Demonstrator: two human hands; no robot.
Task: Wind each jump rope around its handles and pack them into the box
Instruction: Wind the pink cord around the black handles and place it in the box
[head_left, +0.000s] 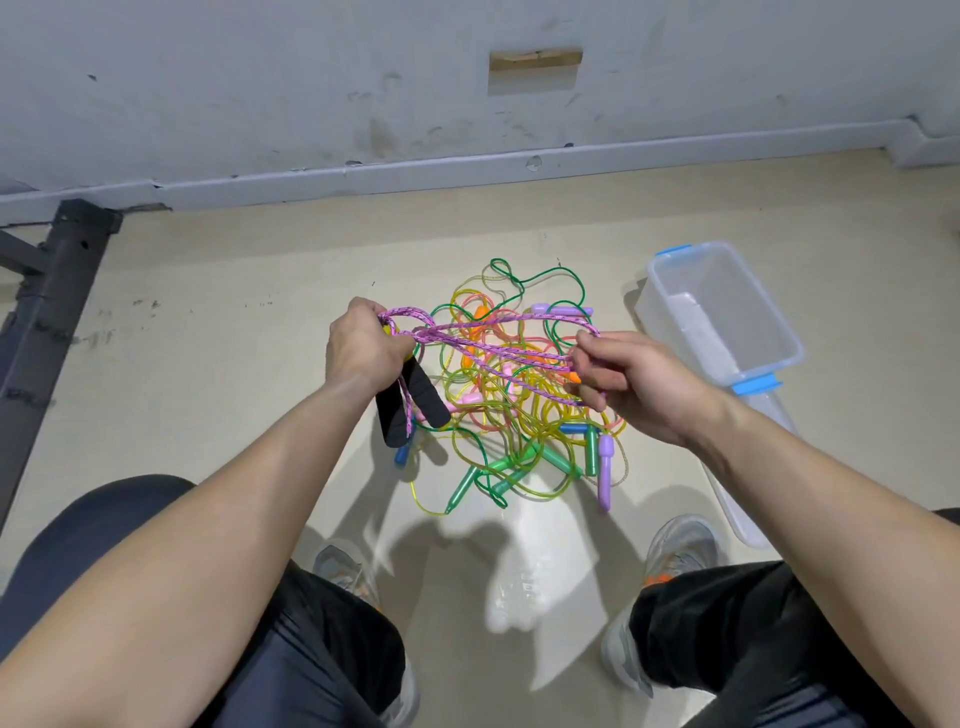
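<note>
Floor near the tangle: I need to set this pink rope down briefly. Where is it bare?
Bare floor lies left of the rope pile, up to the dark metal frame, and beyond it toward the wall. A narrower strip separates pile and box. The pile itself is crowded.

Both hands (363, 343) hold a purple rope (498, 348) above tangled ropes (514, 415).

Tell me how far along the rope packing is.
Done: nothing yet; the clear box shows no ropes inside. In hand: the left hand grips the black handles while the right hand holds loops of the purple rope, not yet wound up. Left: the tangled pile of coloured ropes on the floor, all unwound.
</note>
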